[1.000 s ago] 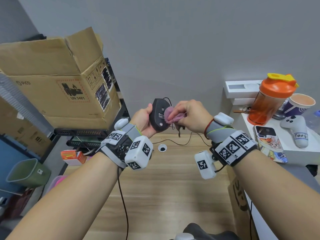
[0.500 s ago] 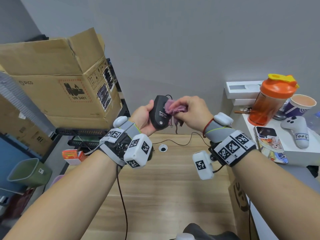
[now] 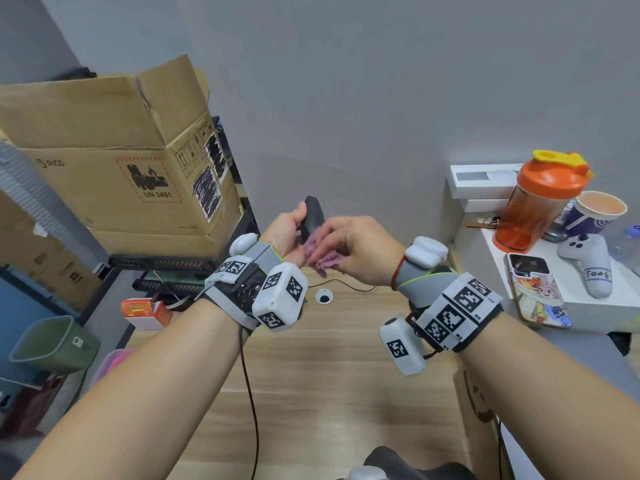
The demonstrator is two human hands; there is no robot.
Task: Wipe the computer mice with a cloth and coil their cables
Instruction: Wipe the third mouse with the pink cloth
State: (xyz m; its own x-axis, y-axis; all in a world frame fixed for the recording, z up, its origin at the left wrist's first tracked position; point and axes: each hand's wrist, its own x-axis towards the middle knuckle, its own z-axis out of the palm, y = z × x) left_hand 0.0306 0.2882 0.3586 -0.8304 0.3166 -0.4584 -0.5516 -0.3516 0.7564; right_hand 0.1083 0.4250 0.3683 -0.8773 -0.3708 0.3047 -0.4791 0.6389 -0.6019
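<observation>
**One mouse, one cloth, two hands above the desk**

One black mouse (image 3: 311, 216) is in view, held up over the far part of the wooden desk (image 3: 339, 358). The left hand (image 3: 285, 233) grips it, thumb along the near side, other fingers hidden behind it. Only the mouse's upper part shows; the lower part is covered by the one purple cloth (image 3: 320, 252) and by the right hand (image 3: 360, 249). That hand pinches the cloth in curled fingers and presses it against the mouse's lower end, just beside the left palm.

One thin black cable (image 3: 346, 286) lies on the desk beyond a round grommet hole (image 3: 324, 296); where it joins the mouse cannot be made out. A second dark cord (image 3: 251, 393) runs from the left wrist band down out of frame.

To the left stands one open cardboard box (image 3: 114, 161) and one green bin (image 3: 52, 344), partly cut off. On the white side shelf (image 3: 595, 310) to the right: one orange shaker bottle (image 3: 540, 199), one paper cup (image 3: 597, 213), one white controller (image 3: 588, 265), one phone (image 3: 535, 292). A clear bottle is cropped by the right edge.
</observation>
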